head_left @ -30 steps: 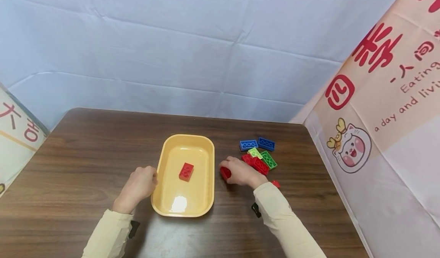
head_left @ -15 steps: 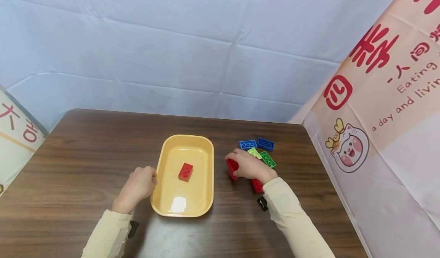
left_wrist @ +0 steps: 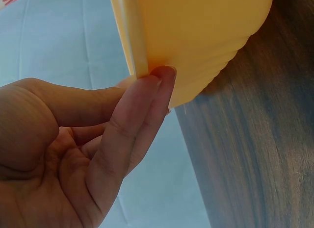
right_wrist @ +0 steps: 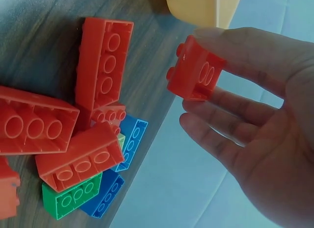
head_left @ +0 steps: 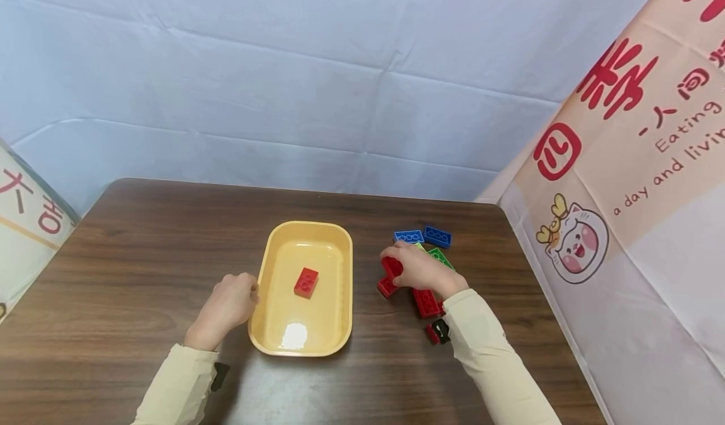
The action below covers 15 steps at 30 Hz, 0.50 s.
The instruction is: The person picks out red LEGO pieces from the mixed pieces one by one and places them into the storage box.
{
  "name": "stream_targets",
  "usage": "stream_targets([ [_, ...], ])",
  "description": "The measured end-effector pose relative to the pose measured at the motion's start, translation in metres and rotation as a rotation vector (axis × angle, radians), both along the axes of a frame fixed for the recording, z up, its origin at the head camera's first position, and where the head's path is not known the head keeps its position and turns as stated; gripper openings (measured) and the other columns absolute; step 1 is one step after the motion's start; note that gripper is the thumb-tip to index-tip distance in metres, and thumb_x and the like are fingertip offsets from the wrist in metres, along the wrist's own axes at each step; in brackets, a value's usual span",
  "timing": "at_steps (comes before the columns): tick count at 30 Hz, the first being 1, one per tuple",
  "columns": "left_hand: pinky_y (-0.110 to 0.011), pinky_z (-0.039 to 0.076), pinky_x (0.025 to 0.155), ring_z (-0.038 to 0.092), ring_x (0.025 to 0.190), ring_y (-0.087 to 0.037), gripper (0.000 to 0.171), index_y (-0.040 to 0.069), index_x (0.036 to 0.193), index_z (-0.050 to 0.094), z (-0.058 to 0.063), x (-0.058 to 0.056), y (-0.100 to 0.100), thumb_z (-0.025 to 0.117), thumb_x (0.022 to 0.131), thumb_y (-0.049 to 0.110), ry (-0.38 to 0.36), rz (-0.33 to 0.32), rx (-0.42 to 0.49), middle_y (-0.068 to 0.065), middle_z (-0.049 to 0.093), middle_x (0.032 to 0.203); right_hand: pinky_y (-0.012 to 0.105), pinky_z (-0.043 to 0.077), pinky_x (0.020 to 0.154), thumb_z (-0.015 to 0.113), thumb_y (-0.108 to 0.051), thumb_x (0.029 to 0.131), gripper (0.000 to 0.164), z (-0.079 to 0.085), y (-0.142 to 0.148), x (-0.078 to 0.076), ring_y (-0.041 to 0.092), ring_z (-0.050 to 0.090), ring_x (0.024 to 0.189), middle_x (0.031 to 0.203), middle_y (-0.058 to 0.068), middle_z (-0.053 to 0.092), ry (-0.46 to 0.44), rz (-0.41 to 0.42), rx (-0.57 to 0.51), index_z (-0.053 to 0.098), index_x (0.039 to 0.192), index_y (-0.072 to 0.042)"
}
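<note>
A yellow tray (head_left: 283, 249) stands on the table with one red toy brick (head_left: 306, 283) lying in it. My left hand (head_left: 226, 305) pinches the tray's left rim between thumb and fingers, as the left wrist view shows close up. To the right of the tray, my right hand (head_left: 418, 269) holds a small red brick (right_wrist: 194, 71) with its thumb and fingertips, its hollow underside turned toward the palm. Another red brick (head_left: 387, 287) lies just below that hand. In the right wrist view, loose bricks lie beside it, including a red brick (right_wrist: 81, 157) over a green brick (right_wrist: 73, 193).
Two blue bricks (head_left: 438, 237) lie at the back of the pile. More red bricks (head_left: 426, 303) lie near the right sleeve, partly hidden by the arm. Pale cloth (head_left: 255, 85) hangs behind the brown wooden table (head_left: 170, 236), and a printed banner (head_left: 634, 160) runs along the right.
My right hand has moved right and slightly back, nearer the pile, holding a red brick. Red bricks near its wrist now show. My left hand and the tray have stayed in place.
</note>
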<state>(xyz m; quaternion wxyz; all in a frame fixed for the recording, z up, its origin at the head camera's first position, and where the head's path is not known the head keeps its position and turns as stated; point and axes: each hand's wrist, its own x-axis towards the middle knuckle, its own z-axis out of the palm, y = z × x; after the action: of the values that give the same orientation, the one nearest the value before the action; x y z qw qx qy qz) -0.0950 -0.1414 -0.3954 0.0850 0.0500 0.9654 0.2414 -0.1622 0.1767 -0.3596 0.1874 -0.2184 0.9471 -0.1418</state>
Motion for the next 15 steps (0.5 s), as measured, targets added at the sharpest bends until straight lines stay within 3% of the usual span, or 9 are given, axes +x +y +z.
stream_targets([
  [15, -0.034, 0.041, 0.05, 0.045, 0.055, -0.021, 0.007, 0.002, 0.073, 0.062, 0.0, 0.0, 0.0, 0.057, 0.078, 0.001, 0.001, 0.002, 0.004, -0.007, 0.051, 0.063, 0.048, 0.044, 0.089, 0.07, -0.009, 0.074, 0.049, 0.012, -0.005, 0.0, 0.037, 0.036, 0.12, 0.132, 0.021, 0.042, 0.019, 0.018, 0.016, 0.054, 0.12, -0.008],
])
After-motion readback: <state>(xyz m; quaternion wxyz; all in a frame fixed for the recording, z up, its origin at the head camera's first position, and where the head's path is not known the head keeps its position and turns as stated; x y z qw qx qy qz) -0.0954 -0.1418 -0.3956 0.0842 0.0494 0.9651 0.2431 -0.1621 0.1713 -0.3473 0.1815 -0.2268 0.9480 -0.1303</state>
